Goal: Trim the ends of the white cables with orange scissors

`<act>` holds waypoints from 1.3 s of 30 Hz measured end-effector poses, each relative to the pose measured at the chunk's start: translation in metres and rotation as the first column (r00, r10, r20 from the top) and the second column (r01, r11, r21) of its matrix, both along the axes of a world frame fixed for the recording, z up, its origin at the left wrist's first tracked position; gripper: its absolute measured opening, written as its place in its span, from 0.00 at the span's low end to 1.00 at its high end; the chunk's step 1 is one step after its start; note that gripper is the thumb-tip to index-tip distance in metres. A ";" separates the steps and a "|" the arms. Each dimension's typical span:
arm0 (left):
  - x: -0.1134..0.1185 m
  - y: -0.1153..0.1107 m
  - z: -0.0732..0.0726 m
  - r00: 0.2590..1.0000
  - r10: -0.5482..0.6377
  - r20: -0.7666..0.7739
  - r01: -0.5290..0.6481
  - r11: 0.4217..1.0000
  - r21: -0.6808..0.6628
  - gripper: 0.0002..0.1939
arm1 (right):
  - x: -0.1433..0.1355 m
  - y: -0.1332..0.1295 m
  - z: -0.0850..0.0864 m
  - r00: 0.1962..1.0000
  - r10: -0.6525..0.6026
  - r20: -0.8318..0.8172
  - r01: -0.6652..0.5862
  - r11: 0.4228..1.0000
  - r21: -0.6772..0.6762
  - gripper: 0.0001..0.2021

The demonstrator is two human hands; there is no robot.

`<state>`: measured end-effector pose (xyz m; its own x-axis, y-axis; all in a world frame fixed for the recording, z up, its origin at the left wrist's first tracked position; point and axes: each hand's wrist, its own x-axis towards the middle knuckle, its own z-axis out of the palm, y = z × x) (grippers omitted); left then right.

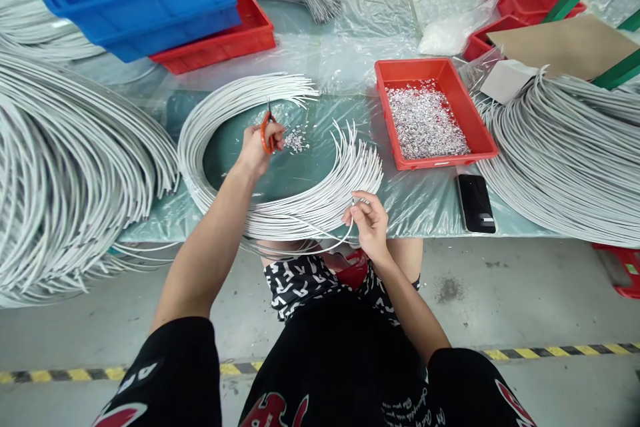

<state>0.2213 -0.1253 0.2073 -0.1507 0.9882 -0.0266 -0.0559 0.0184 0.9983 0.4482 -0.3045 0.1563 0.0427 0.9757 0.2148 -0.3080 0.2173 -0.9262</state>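
Note:
My left hand (pixel 255 149) is closed on the orange handles of small scissors (pixel 264 131), whose dark tips point away from me. It is over the inside of a curved bundle of white cables (pixel 193 140) lying on the table. Between thumb and fingers, my right hand (pixel 371 223) pinches the end of a single white cable (pixel 345 238) at the bundle's near right side. The loose cable ends (pixel 357 160) fan out just beyond that hand. Small pale scraps (pixel 296 140) lie on the table beside my left hand.
A red tray (pixel 483 147) of tiny shiny pieces (pixel 425 120) stands right of the bundle, with a phone (pixel 475 203) before it. Large cable coils lie at left (pixel 75 167) and right (pixel 575 160). Blue bins (pixel 140 0) rest on a red tray (pixel 255 30) at the back left.

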 end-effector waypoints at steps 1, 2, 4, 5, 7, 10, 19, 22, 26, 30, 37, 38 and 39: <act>0.000 0.000 0.000 1.000 0.003 -0.003 -0.003 1.000 0.000 0.12 | 0.000 0.000 0.000 1.000 -0.001 0.000 0.001 1.000 0.005 0.13; 0.000 0.000 0.001 1.000 0.004 -0.003 -0.004 1.000 0.001 0.12 | 0.000 0.000 0.001 1.000 -0.001 0.000 0.001 1.000 0.012 0.12; 0.001 0.000 0.001 1.000 -0.002 0.006 0.002 1.000 0.006 0.11 | 0.000 0.000 0.002 1.000 -0.004 -0.007 0.004 1.000 0.025 0.11; 0.001 0.000 0.001 1.000 -0.006 0.011 0.006 1.000 0.010 0.10 | 0.000 0.000 0.002 1.000 -0.004 -0.010 0.004 1.000 0.026 0.11; 0.000 0.000 0.000 1.000 -0.008 0.018 0.008 1.000 0.013 0.10 | 0.000 0.000 0.002 1.000 -0.006 -0.009 0.006 1.000 0.013 0.11; -0.001 0.001 -0.002 1.000 -0.005 0.008 0.005 1.000 0.005 0.11 | 0.000 -0.001 0.002 1.000 -0.006 0.002 0.006 1.000 -0.015 0.13; -0.004 0.003 -0.006 1.000 -0.021 0.022 0.021 1.000 0.005 0.12 | -0.002 0.000 0.001 1.000 -0.016 -0.006 0.016 1.000 -0.014 0.12; -0.003 0.002 -0.005 1.000 -0.023 0.017 0.023 1.000 0.000 0.13 | -0.003 0.002 0.000 0.999 -0.030 -0.017 0.030 0.999 -0.023 0.13; -0.002 0.001 -0.005 1.000 -0.023 0.000 0.023 1.000 0.001 0.12 | 0.001 -0.013 0.006 0.997 -0.032 -0.071 0.031 0.999 -0.021 0.12; -0.001 0.001 -0.004 1.000 -0.026 -0.007 0.026 1.000 -0.015 0.10 | 0.006 -0.063 0.008 0.992 -0.099 -0.073 0.092 0.992 -0.087 0.11; 0.004 -0.001 -0.001 0.998 -0.040 -0.045 0.040 0.999 -0.014 0.13 | -0.019 -0.129 -0.047 0.961 -0.073 -0.267 -0.103 0.800 -0.591 0.16; 0.004 -0.001 -0.001 0.998 -0.045 -0.047 0.044 0.999 -0.012 0.12 | -0.024 -0.131 -0.059 0.946 -0.089 -0.312 -0.143 0.749 -0.647 0.18; 0.004 -0.001 -0.001 0.998 -0.046 -0.049 0.046 0.999 -0.009 0.11 | -0.029 -0.131 -0.069 0.927 -0.122 -0.354 -0.175 0.695 -0.698 0.19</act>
